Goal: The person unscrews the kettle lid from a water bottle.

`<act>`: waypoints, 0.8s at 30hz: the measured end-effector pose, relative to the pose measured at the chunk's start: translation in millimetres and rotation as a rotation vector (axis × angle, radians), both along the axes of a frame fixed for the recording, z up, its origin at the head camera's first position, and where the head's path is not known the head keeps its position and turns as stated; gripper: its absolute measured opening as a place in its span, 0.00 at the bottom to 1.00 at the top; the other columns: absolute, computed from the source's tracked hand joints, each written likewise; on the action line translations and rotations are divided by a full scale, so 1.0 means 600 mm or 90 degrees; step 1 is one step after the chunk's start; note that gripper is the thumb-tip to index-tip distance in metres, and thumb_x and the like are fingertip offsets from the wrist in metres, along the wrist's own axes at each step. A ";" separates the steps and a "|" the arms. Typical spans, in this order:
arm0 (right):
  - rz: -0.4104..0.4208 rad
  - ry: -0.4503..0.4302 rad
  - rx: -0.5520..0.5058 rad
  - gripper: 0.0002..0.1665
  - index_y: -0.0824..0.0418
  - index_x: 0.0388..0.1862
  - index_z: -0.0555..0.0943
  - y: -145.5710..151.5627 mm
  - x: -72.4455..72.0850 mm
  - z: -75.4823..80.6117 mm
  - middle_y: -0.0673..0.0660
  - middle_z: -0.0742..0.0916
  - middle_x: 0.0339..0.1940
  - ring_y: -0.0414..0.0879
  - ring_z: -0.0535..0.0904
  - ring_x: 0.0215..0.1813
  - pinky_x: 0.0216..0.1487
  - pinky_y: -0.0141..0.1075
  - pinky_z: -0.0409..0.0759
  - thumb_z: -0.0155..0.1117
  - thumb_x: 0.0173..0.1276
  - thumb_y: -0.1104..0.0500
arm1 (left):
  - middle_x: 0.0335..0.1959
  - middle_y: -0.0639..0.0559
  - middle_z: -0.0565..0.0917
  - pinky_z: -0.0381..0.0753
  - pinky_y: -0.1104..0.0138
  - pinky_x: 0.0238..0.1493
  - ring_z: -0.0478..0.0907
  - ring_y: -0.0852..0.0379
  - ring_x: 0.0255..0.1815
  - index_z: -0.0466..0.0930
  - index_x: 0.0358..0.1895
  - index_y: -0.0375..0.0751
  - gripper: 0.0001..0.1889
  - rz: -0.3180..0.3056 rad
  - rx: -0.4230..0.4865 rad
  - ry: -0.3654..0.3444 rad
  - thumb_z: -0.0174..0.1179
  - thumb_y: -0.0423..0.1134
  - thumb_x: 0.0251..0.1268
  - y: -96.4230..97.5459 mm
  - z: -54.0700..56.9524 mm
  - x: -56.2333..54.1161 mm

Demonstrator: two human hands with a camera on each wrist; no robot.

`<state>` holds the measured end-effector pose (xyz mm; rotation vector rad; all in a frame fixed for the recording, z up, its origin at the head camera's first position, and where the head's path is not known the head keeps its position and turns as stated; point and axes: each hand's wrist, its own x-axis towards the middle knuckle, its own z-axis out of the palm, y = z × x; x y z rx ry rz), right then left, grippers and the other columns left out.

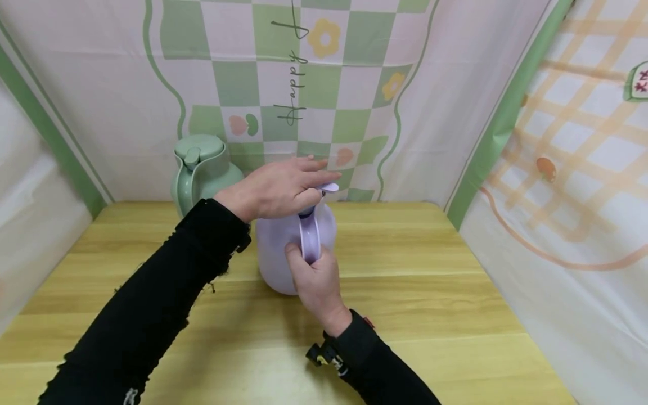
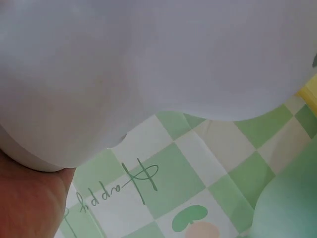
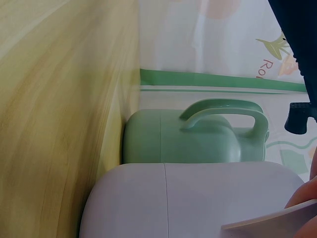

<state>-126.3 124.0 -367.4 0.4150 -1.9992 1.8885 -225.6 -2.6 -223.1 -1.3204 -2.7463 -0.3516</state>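
A lavender thermos jug [image 1: 275, 253] stands on the wooden table, its handle [image 1: 310, 236] facing me. My right hand [image 1: 319, 281] grips that handle, thumb along its left side. Across the top of the jug lies my left hand [image 1: 280, 188], palm down with fingers fairly straight, covering most of the lid. A lavender lid tab [image 1: 329, 187] pokes out beside its fingers. In the left wrist view the jug's pale surface [image 2: 163, 59] fills the upper part, with the left hand [image 2: 32, 203] at its lower left. The right wrist view shows the jug's side [image 3: 133, 198] and handle edge.
A green thermos jug [image 1: 205, 169] stands behind and left of the lavender one, partly hidden by my left hand and sleeve. Behind the table [image 1: 405, 292] hangs a green-and-white checked cloth [image 1: 278, 73]; printed cloth walls stand left and right.
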 end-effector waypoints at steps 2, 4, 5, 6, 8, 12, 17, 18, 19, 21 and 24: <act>-0.001 0.000 -0.001 0.28 0.59 0.15 0.66 0.000 0.000 0.000 0.49 0.70 0.08 0.42 0.66 0.13 0.18 0.34 0.63 0.60 0.77 0.55 | 0.84 0.50 0.60 0.51 0.56 0.84 0.52 0.50 0.86 0.65 0.81 0.60 0.31 0.010 -0.006 0.000 0.35 0.48 0.76 0.001 0.000 0.003; 0.000 -0.002 -0.003 0.28 0.59 0.15 0.67 0.000 0.000 0.001 0.49 0.70 0.08 0.42 0.66 0.13 0.18 0.34 0.64 0.60 0.77 0.55 | 0.84 0.49 0.60 0.51 0.56 0.84 0.52 0.51 0.86 0.64 0.81 0.59 0.31 0.013 -0.010 0.001 0.35 0.47 0.77 0.002 0.001 0.004; -0.001 -0.005 -0.004 0.28 0.59 0.15 0.67 -0.001 0.001 0.002 0.49 0.70 0.08 0.42 0.66 0.12 0.18 0.34 0.64 0.60 0.77 0.55 | 0.84 0.48 0.60 0.51 0.56 0.84 0.52 0.51 0.86 0.64 0.81 0.58 0.31 0.014 -0.013 0.002 0.35 0.47 0.78 0.002 0.001 0.004; 0.000 -0.008 -0.004 0.27 0.59 0.15 0.67 0.000 0.001 0.002 0.49 0.70 0.08 0.42 0.67 0.12 0.18 0.34 0.64 0.60 0.76 0.55 | 0.84 0.47 0.60 0.51 0.56 0.84 0.52 0.50 0.86 0.63 0.82 0.58 0.31 0.015 -0.015 0.000 0.35 0.46 0.78 0.003 0.001 0.005; 0.001 -0.012 -0.006 0.27 0.58 0.15 0.67 0.000 0.002 0.002 0.49 0.70 0.08 0.42 0.67 0.12 0.18 0.34 0.64 0.60 0.76 0.55 | 0.84 0.46 0.59 0.51 0.55 0.84 0.52 0.50 0.86 0.63 0.82 0.57 0.30 0.019 -0.019 -0.005 0.35 0.46 0.79 0.003 0.002 0.006; 0.009 -0.020 -0.012 0.27 0.59 0.16 0.68 0.000 0.002 0.002 0.50 0.70 0.08 0.43 0.67 0.12 0.17 0.35 0.65 0.60 0.76 0.55 | 0.84 0.44 0.59 0.52 0.54 0.84 0.53 0.48 0.86 0.63 0.82 0.56 0.29 0.032 -0.015 -0.010 0.36 0.48 0.81 0.004 0.003 0.009; 0.009 -0.023 -0.013 0.26 0.59 0.16 0.68 0.000 0.002 0.002 0.49 0.70 0.08 0.43 0.67 0.12 0.17 0.35 0.65 0.60 0.77 0.55 | 0.82 0.43 0.63 0.58 0.52 0.82 0.58 0.46 0.84 0.65 0.81 0.57 0.28 0.052 0.006 0.007 0.39 0.51 0.83 0.004 0.000 0.014; 0.010 -0.024 -0.013 0.26 0.59 0.16 0.68 0.000 0.002 0.002 0.49 0.70 0.08 0.43 0.67 0.12 0.17 0.35 0.65 0.60 0.77 0.55 | 0.82 0.43 0.63 0.59 0.52 0.81 0.59 0.45 0.83 0.66 0.81 0.57 0.27 0.056 0.010 0.012 0.40 0.51 0.83 0.004 0.000 0.015; 0.011 -0.024 -0.014 0.26 0.59 0.16 0.68 0.000 0.002 0.001 0.50 0.70 0.08 0.43 0.67 0.12 0.17 0.35 0.65 0.60 0.77 0.55 | 0.82 0.43 0.64 0.60 0.52 0.81 0.60 0.45 0.83 0.66 0.80 0.58 0.27 0.061 0.013 0.016 0.40 0.52 0.83 0.004 -0.001 0.016; 0.011 -0.022 -0.013 0.27 0.59 0.16 0.68 0.000 0.002 0.001 0.50 0.70 0.08 0.43 0.67 0.12 0.17 0.35 0.65 0.60 0.77 0.55 | 0.81 0.42 0.65 0.62 0.52 0.80 0.61 0.45 0.82 0.66 0.80 0.58 0.28 0.074 0.016 0.023 0.41 0.54 0.83 0.006 -0.001 0.018; 0.011 -0.020 -0.013 0.27 0.59 0.16 0.68 0.000 0.002 0.001 0.50 0.70 0.08 0.42 0.67 0.11 0.16 0.35 0.65 0.60 0.77 0.55 | 0.80 0.42 0.67 0.66 0.51 0.77 0.63 0.46 0.81 0.67 0.80 0.60 0.28 0.091 0.019 0.034 0.42 0.56 0.82 0.008 -0.002 0.021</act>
